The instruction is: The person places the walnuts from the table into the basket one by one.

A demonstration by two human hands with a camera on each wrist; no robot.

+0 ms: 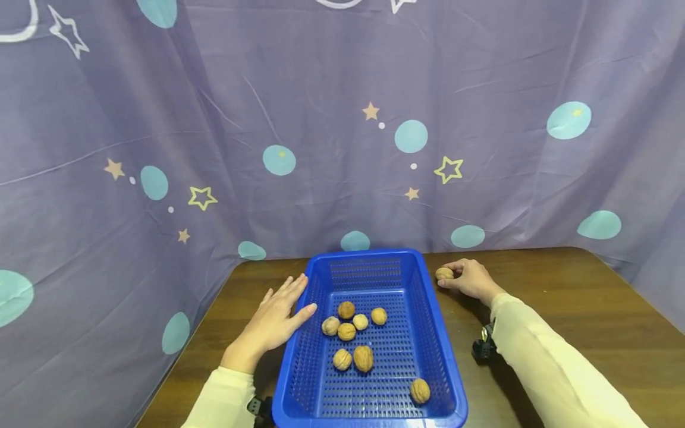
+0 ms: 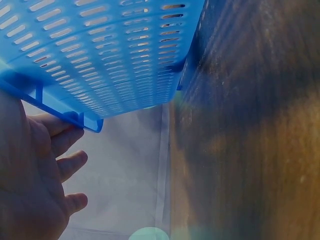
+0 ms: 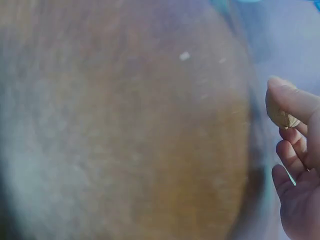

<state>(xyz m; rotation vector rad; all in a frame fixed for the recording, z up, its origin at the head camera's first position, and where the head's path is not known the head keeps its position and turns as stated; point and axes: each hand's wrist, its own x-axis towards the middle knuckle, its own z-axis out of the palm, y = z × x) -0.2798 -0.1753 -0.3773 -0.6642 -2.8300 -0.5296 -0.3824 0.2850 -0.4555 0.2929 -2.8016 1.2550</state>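
Observation:
My right hand (image 1: 473, 280) pinches a walnut (image 1: 444, 273) between thumb and fingers, just right of the basket's far right corner. In the right wrist view the walnut (image 3: 282, 114) sits behind the thumb, partly covered by it. A blue plastic basket (image 1: 452, 365) with slotted walls stands in the middle, with several walnuts (image 1: 346, 331) spread over its floor. One walnut (image 1: 420, 390) lies apart at the near right corner. My left hand (image 1: 273, 318) rests on the basket's left rim with fingers extended; the left wrist view shows them under the rim's edge (image 2: 85, 122).
The basket stands on a brown wooden table (image 1: 567, 297), which extends to both sides. Behind the table hangs a purple curtain (image 1: 321, 107) with stars and teal spots. A black wrist device (image 1: 484, 345) hangs under the right sleeve.

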